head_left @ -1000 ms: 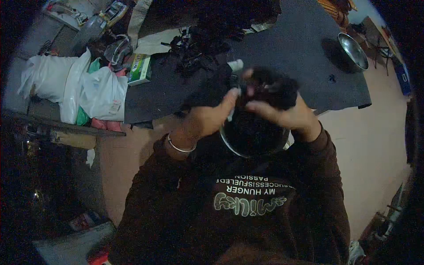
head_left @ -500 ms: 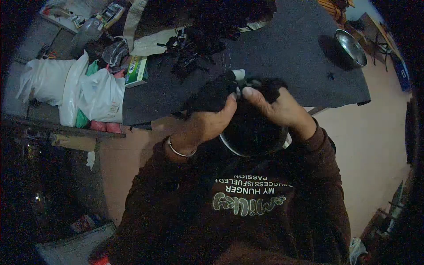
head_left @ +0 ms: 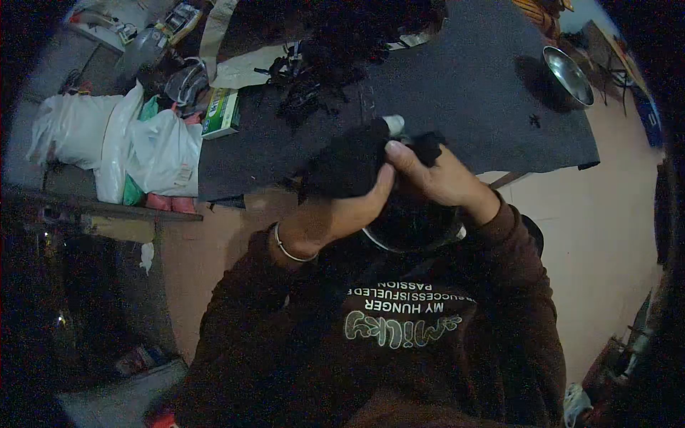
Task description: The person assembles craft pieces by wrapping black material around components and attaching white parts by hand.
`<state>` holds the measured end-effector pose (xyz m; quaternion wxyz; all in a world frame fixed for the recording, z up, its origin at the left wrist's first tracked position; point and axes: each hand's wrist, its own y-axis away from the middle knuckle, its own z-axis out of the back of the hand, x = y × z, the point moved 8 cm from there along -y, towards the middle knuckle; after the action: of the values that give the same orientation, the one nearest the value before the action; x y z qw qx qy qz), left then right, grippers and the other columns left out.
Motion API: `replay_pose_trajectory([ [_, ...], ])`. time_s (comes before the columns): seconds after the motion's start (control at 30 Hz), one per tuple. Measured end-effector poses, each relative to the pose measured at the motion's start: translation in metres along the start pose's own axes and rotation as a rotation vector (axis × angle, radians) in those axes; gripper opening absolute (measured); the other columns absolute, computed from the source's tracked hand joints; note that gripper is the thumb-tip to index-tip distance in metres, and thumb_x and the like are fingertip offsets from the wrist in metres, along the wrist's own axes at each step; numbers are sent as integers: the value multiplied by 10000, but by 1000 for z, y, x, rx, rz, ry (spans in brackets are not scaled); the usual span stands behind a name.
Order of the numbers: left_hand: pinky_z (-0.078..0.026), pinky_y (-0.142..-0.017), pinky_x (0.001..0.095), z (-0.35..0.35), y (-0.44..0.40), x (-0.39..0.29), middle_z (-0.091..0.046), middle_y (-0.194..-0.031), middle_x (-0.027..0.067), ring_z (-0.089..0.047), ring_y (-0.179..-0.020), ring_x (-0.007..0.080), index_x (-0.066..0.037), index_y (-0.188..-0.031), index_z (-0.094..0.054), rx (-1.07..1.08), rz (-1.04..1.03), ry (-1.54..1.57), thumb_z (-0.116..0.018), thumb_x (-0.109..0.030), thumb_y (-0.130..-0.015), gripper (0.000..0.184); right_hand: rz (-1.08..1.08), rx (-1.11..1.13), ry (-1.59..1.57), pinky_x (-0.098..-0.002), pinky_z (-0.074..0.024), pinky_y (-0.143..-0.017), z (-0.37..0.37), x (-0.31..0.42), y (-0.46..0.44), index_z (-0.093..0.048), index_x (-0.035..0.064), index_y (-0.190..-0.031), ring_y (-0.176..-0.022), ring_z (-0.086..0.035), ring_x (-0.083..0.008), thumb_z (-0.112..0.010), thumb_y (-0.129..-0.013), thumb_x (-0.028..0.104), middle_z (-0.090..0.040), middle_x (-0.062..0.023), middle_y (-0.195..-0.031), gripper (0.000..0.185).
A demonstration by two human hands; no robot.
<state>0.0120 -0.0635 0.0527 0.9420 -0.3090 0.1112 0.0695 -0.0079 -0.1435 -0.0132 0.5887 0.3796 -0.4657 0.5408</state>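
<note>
A flat dark-grey table [head_left: 492, 100] stood past the left hand [head_left: 349, 212] and right hand [head_left: 444, 178], pale pinkish floor [head_left: 592, 221] below; both gripped soft black stuff [head_left: 342, 164], too dark to make out

From my head, one wide camera looks forward and steeply down, close above my left hand [head_left: 349, 212] and right hand [head_left: 444, 178], spanning the grey-covered table [head_left: 460, 93] beyond them and my printed sweatshirt [head_left: 407, 307] below.
</note>
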Motion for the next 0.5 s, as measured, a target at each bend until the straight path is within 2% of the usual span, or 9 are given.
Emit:
replay_pose_trajectory([
  [0.07, -446, -662, 345, 3, -1, 16, -568, -772, 164, -567, -687, 252, 14, -881, -554, 7, 151, 46, -510, -75, -727, 182, -32, 29, -59, -274, -387, -509, 2, -4, 1, -539, 9, -774, -544, -468, -141, -423, -833, 300, -522, -73, -605, 319],
  [0.1, -446, -662, 345, 2, 1, 20, -568, -772, 164, -567, -687, 252, 14, -881, -554, 6, 150, 48, -510, -75, -727, 182, 26, -22, 23, -268, -403, -546, 6, -5, 1, -550, 20, -813, -591, -495, -144, -456, -817, 291, -548, -72, -662, 288],
  [0.17, -459, -602, 335, 11, 8, 10, -579, -769, 161, -572, -632, 226, 2, -931, -551, -169, -57, -70, -507, -73, -746, 205, 83, -77, 105, -261, -418, -583, 13, -9, 3, -561, 30, -853, -639, -523, -147, -488, -802, 283, -573, -71, -719, 268],
  [0.2, -463, -582, 332, 13, 12, 7, -583, -767, 160, -573, -614, 217, -2, -948, -551, -227, -124, -112, -506, -73, -752, 213, 55, -25, 221, -262, -423, -612, 12, -15, 1, -561, 37, -880, -685, -534, -145, -518, -783, 269, -582, -72, -766, 255],
  [0.23, -468, -553, 319, 10, 13, 10, -583, -785, 167, -578, -608, 209, -4, -973, -543, -193, -103, -132, -502, -69, -756, 230, 27, 27, 336, -264, -429, -642, 10, -19, 1, -561, 44, -907, -731, -545, -143, -548, -765, 255, -590, -73, -813, 255],
  [0.3, -473, -524, 306, 7, 20, 15, -583, -802, 174, -582, -602, 201, -7, -997, -535, -157, -79, -148, -498, -65, -760, 247, 42, -25, 249, -273, -431, -641, 15, -12, 4, -560, 46, -907, -732, -547, -149, -560, -756, 237, -591, -78, -824, 244],
  [0.33, -475, -510, 292, -4, 24, 24, -583, -801, 173, -586, -605, 197, -12, -1001, -534, -18, -11, -118, -496, -63, -759, 250, 58, -77, 166, -281, -434, -640, 21, -8, 5, -559, 48, -908, -734, -549, -155, -572, -747, 218, -593, -83, -834, 234],
  [0.4, -477, -495, 278, -16, 24, 30, -583, -800, 173, -591, -607, 192, -18, -1005, -533, 120, 53, -88, -495, -62, -759, 253, 36, -123, 227, -280, -433, -635, 27, -10, 6, -561, 47, -904, -725, -548, -152, -573, -747, 200, -592, -83, -823, 219],
  [0.5, -482, -517, 267, -5, 20, 21, -586, -802, 162, -595, -620, 196, -14, -999, -534, -49, -52, -28, -500, -72, -755, 252, 66, -133, 296, -273, -432, -623, 29, -7, 6, -563, 47, -898, -712, -547, -141, -575, -745, 172, -591, -81, -800, 198],
])
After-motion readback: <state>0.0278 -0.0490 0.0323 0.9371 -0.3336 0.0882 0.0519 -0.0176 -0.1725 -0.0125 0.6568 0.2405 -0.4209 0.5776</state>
